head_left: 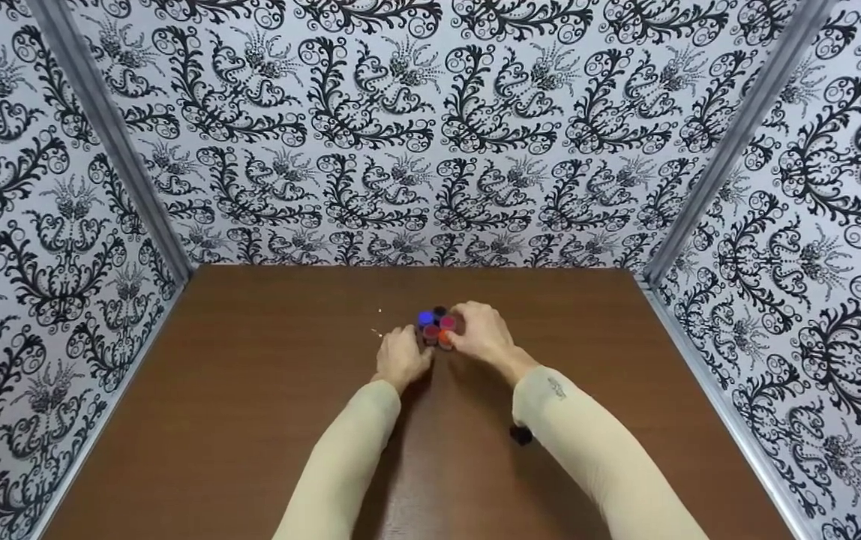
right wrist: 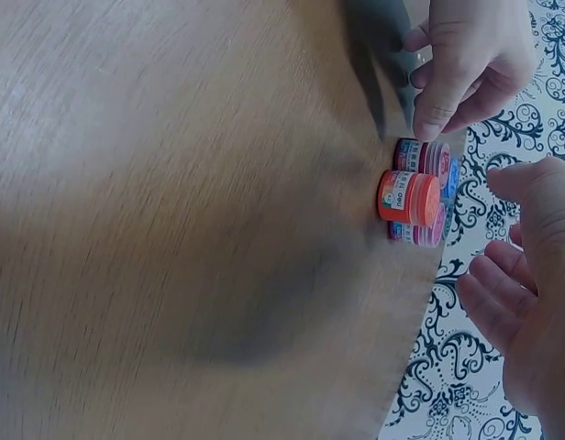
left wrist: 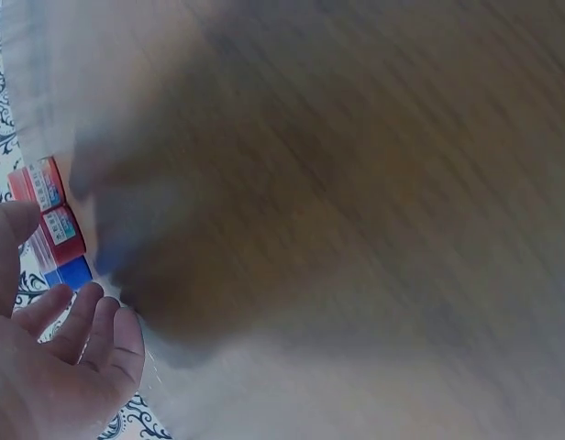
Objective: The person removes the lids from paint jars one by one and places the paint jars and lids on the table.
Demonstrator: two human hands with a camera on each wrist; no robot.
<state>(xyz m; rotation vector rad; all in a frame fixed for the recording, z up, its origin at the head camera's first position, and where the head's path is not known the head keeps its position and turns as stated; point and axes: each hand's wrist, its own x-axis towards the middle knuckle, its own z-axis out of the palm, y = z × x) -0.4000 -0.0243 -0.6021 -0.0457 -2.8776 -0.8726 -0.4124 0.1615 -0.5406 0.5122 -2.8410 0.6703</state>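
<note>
Beside the left hand's (left wrist: 72, 367) fingers the labels (left wrist: 59, 224) on the jars (left wrist: 73, 246) are too small to read, and behind the right hand's (head_left: 484, 330) fingers the sleeve (head_left: 588, 435) partly hides a black thing (head_left: 520, 436), perhaps a camera.

the sleeves (head_left: 344, 454) are cream, the right one bearing a dark marking (head_left: 556, 388).

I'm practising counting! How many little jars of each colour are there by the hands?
Blue jar: 1
Red jar: 1
Orange jar: 1
Pink jar: 1
Dark jar, exact colour hard to tell: 1
Total: 5 jars that I can see
</note>
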